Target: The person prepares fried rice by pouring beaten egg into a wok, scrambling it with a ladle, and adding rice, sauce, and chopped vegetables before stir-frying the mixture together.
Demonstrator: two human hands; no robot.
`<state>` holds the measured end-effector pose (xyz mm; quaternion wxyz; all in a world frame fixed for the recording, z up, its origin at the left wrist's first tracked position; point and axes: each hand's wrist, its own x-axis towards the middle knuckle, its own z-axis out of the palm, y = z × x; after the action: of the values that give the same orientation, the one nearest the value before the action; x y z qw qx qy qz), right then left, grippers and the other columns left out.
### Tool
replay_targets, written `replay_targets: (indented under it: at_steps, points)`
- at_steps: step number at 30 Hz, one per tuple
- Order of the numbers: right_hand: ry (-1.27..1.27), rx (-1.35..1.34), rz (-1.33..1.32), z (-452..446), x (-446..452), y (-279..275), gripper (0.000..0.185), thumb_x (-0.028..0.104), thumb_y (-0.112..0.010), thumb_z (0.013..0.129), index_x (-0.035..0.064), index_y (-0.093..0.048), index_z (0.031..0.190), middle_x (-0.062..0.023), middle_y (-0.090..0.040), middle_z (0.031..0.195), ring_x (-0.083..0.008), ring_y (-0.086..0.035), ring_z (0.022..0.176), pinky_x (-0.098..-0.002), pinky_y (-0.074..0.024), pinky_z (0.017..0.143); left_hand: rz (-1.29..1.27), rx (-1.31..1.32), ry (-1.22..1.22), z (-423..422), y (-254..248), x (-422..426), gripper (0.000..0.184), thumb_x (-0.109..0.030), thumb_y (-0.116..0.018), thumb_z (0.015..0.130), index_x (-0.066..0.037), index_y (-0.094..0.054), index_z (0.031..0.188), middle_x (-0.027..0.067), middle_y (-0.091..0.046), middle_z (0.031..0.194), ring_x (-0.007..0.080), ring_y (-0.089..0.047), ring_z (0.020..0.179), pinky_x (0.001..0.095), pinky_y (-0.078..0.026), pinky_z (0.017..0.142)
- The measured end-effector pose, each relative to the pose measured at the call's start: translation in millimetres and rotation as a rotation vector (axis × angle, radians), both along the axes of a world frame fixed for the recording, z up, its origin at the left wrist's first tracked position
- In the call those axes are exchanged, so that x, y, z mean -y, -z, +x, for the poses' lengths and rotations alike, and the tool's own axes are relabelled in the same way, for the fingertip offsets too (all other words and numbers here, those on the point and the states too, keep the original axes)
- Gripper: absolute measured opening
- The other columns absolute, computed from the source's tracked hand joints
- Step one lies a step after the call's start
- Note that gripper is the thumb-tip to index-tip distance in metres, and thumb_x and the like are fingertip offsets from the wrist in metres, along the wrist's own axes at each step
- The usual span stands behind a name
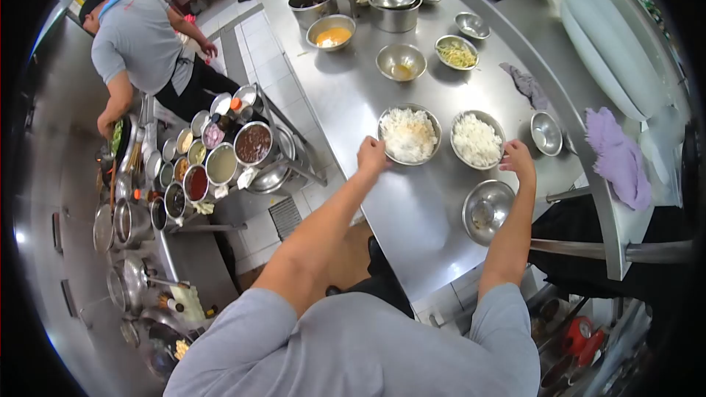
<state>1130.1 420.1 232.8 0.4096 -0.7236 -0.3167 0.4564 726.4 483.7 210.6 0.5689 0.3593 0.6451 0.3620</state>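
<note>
Two steel bowls of white rice stand side by side on the steel table. My left hand (372,156) is closed at the left edge of the left rice bowl (412,164), whose rice (406,132) carries a yellowish patch on top. At the other bowl, my right hand (519,159) has its fingers curled at the right rim of the right rice bowl (482,168); the rice (476,140) there is plain white. Just below my right hand sits a steel bowl (471,229) with a little residue at its bottom.
Farther up the table (346,114) stand a bowl of beaten egg (331,34), a bowl of shredded vegetables (457,52) and a deep pot (312,7). A purple cloth (616,158) hangs on the right-hand shelf. To the left, a co-worker (151,37) stands behind a condiment cart (220,165).
</note>
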Motion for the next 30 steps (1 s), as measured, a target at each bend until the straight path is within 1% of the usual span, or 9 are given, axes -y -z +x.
replay_targets:
  at_steps: [6,8,11,13,15,20,21,25,30]
  points:
    - [-0.238,-0.112,0.001,-73.5,-41.3,6.1,0.018,0.016,-0.056,0.087,0.0031,-0.052,0.099,-0.0103,-0.059,0.082,-0.0212,-0.062,0.057,-0.0311,-0.0564,0.051,0.196,-0.262,0.0,-134.8,19.0,43.4,0.016,-0.015,-0.057,0.086,-0.003,-0.049,0.08,0.0074,-0.058,0.069,0.015,-0.059,0.063,0.0332,-0.051,0.05]
    - [-0.422,-0.094,0.19,-105.9,-51.4,22.2,0.028,0.019,-0.057,0.088,0.0037,-0.053,0.11,-0.0084,-0.061,0.09,-0.018,-0.064,0.073,-0.0342,-0.0566,0.063,0.397,-0.265,-0.027,-204.9,57.1,72.3,0.015,-0.014,-0.058,0.086,-0.003,-0.05,0.079,0.0053,-0.056,0.067,0.0117,-0.056,0.061,0.0315,-0.047,0.051]
    - [-0.54,-0.026,0.235,-211.5,-45.6,-4.0,0.037,0.023,-0.055,0.091,0.0018,-0.053,0.122,-0.0099,-0.063,0.101,-0.0178,-0.064,0.08,-0.0326,-0.0557,0.066,0.397,-0.102,-0.146,-302.4,7.6,166.8,0.012,-0.014,-0.062,0.086,-0.005,-0.053,0.085,0.0015,-0.056,0.076,0.0087,-0.054,0.066,0.0288,-0.048,0.055]
    - [-0.649,-0.074,0.235,-257.1,-53.3,31.2,0.023,0.015,-0.057,0.089,0.0042,-0.055,0.109,-0.008,-0.063,0.087,-0.0128,-0.058,0.056,-0.0259,-0.0493,0.047,0.407,-0.185,-0.288,-374.1,-24.1,248.4,0.015,-0.017,-0.063,0.086,-0.006,-0.053,0.082,0.0004,-0.054,0.074,0.0093,-0.05,0.066,0.0276,-0.043,0.055]
    - [-0.781,-0.222,0.181,-325.5,-30.3,34.1,0.011,0.015,-0.058,0.087,0.0081,-0.051,0.093,-0.0052,-0.057,0.077,-0.0117,-0.056,0.054,-0.0251,-0.0478,0.043,0.365,-0.228,-0.421,-448.6,-49.2,341.9,0.015,-0.016,-0.062,0.085,-0.006,-0.052,0.079,-0.0011,-0.05,0.073,0.0096,-0.048,0.068,0.0282,-0.043,0.059]
    - [-1.001,-0.424,-0.008,-532.5,77.7,12.2,0.024,0.015,-0.057,0.086,0.0097,-0.054,0.109,-0.0053,-0.063,0.096,-0.0149,-0.063,0.072,-0.0256,-0.0522,0.043,0.355,-0.547,-0.911,-592.8,-132.3,605.3,0.007,-0.013,-0.06,0.086,-0.01,-0.056,0.08,-0.0033,-0.052,0.075,0.0077,-0.047,0.071,0.0244,-0.042,0.062]
    - [-1.04,-0.489,-0.022,-580.7,108.1,-7.4,0.016,0.014,-0.06,0.086,0.0087,-0.053,0.1,-0.0055,-0.063,0.091,-0.0145,-0.063,0.069,-0.0246,-0.052,0.042,0.396,-0.333,-1.071,-614.0,-143.6,653.3,0.007,-0.014,-0.06,0.086,-0.01,-0.057,0.081,-0.0038,-0.052,0.076,0.0077,-0.047,0.069,0.0247,-0.041,0.06]
    - [-1.206,-0.579,-0.016,-737.5,175.1,-37.8,0.014,0.012,-0.058,0.086,0.0072,-0.052,0.098,-0.0067,-0.061,0.092,-0.0163,-0.062,0.072,-0.026,-0.053,0.043,-0.051,-1.218,-1.23,-689.8,-204.7,790.7,0.01,-0.012,-0.059,0.078,-0.003,-0.055,0.079,0.0137,-0.06,0.079,0.0289,-0.059,0.071,0.0381,-0.047,0.064]
    - [-1.301,-0.68,0.087,-907.6,277.0,-110.6,0.015,0.014,-0.059,0.09,0.0076,-0.052,0.101,-0.0068,-0.063,0.092,-0.0163,-0.064,0.074,-0.0286,-0.0559,0.052,0.072,-1.935,-0.974,-739.0,-177.9,823.3,0.008,-0.005,-0.056,0.078,-0.001,-0.058,0.085,0.0166,-0.053,0.092,0.0359,-0.056,0.087,0.0445,-0.05,0.075]
